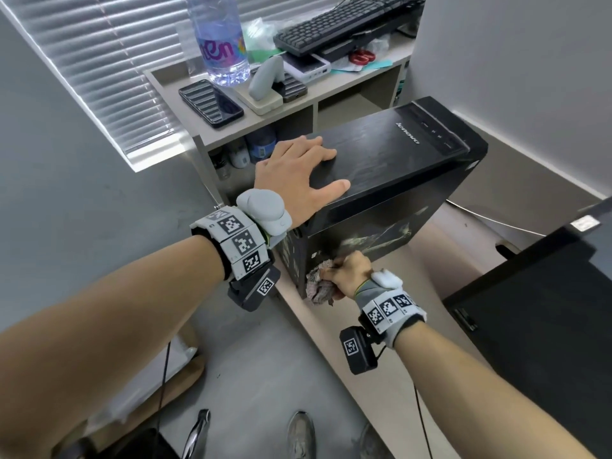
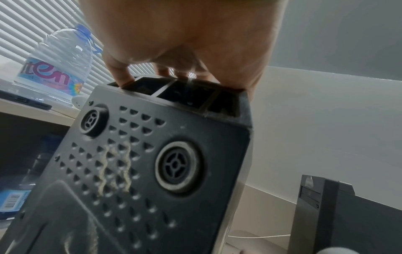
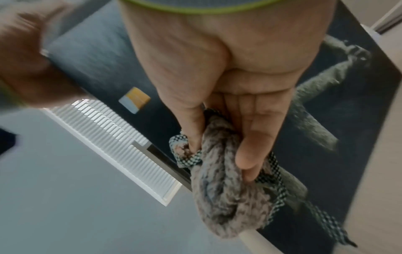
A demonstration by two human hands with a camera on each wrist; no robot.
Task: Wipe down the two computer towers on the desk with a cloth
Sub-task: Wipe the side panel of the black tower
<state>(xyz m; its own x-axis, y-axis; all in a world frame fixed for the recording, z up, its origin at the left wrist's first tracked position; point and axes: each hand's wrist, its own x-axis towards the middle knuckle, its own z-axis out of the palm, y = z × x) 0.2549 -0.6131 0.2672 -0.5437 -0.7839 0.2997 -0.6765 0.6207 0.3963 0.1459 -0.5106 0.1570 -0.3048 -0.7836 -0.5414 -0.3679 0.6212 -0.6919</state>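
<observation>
- Up top, the left hand (image 1: 299,167) lies flat, fingers spread, on the black tower (image 1: 394,160);
- lower down its side panel, the right hand (image 1: 351,274) grips a bunched cloth (image 1: 316,286) against it.

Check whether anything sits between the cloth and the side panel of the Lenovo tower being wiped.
Nothing visible does. The right hand grips the bunched cloth directly against the tower at its lower side panel, near the corner. The left hand rests flat on top, clear of that panel.

Black tower (image 1: 390,167), dusty grey streaks; cloth (image 3: 224,197) grey-brown, black-white checked edging
</observation>
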